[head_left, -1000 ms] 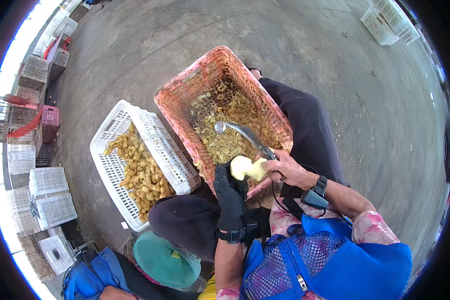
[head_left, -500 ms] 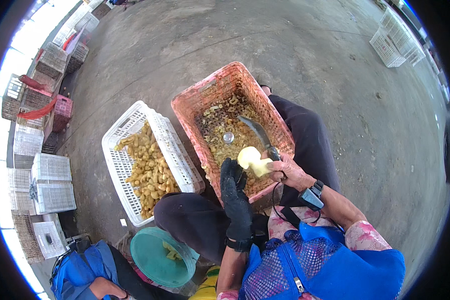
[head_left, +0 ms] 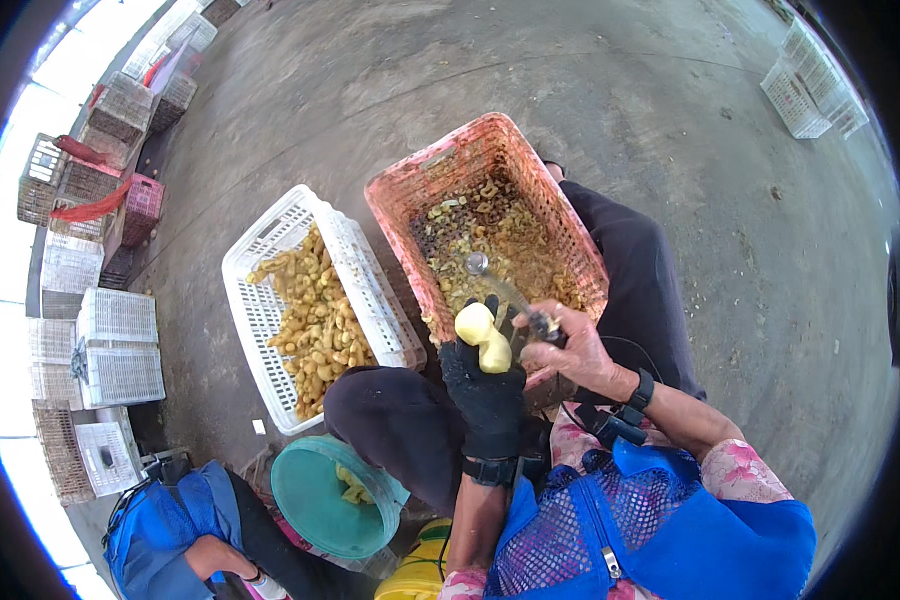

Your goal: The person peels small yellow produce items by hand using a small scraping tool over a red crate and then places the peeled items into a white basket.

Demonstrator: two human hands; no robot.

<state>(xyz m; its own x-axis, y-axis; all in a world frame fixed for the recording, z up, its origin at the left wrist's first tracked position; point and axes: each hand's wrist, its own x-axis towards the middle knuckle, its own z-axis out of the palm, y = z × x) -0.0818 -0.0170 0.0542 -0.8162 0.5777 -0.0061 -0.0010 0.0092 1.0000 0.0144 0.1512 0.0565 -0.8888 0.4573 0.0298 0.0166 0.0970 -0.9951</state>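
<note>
A peeled, pale yellow piece of ginger [head_left: 492, 350] rests in my left hand [head_left: 485, 405], which wears a black glove and has its fingers curled around it. My bare right hand [head_left: 580, 350] grips a curved knife [head_left: 510, 293] close beside the ginger; motion blurs the blade. Both hands are over the near end of a pink plastic crate [head_left: 432, 158]. Scraps and peelings [head_left: 500, 225] cover the bottom of that crate. Within it, a small round shiny metal thing [head_left: 477, 263] shows near the blade's tip; I cannot make out what it is.
Left of the pink crate, a white crate [head_left: 368, 285] holds unpeeled ginger [head_left: 325, 320]. A teal bucket [head_left: 315, 500] with pale pieces inside stands near my left knee, beside a yellow container [head_left: 420, 570]. Another person's arm [head_left: 220, 560] is at the lower left. Stacked crates [head_left: 120, 345] line the left side.
The ginger has passed from my right fingers into my gloved left hand and sits turned differently. My right hand has swung the knife, whose blade is now blurred.
</note>
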